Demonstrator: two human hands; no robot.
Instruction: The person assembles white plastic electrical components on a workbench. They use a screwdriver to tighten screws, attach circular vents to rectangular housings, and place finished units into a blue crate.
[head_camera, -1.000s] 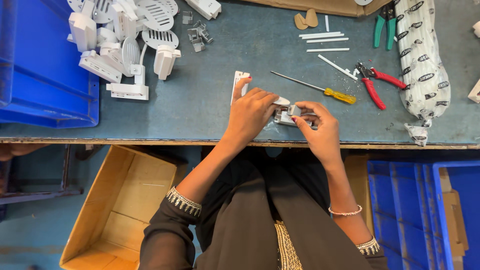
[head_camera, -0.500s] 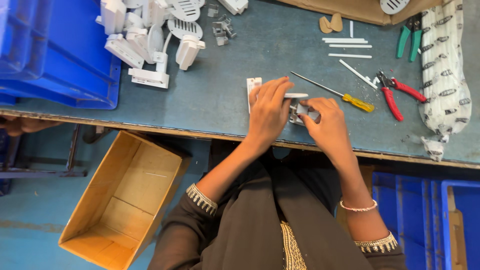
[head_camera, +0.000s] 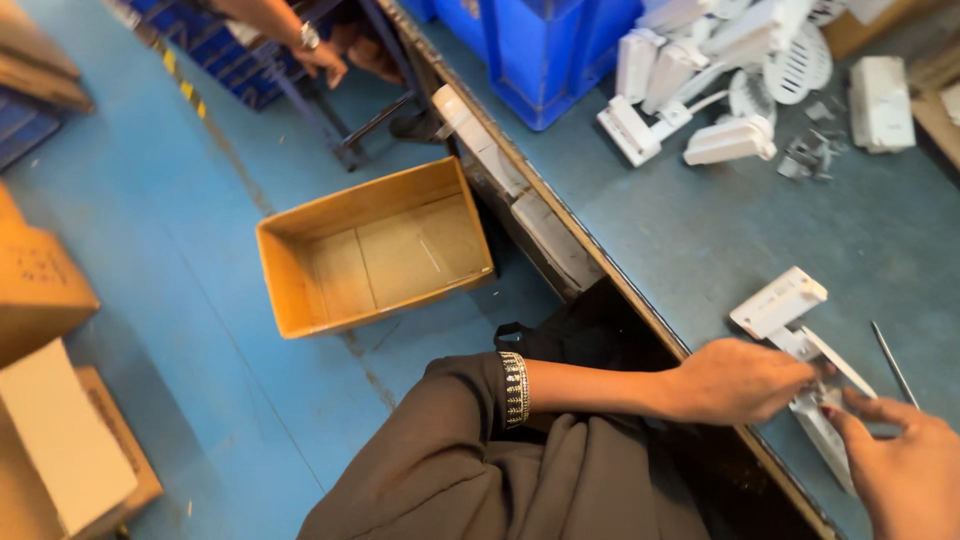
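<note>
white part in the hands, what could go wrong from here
1. The white part, held by the left hand and right hand, sits close to the table edge; if it slips it may drop to the floor.
2. The screwdriver lies right beside the right hand and could get knocked.
3. The view tilts away from the hands, so the grip may go unwatched.

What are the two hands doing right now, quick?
Left hand: fingers closed on the white plastic part on the bench.
Right hand: fingers touch the same part's lower end; a firm grip cannot be told.
</note>
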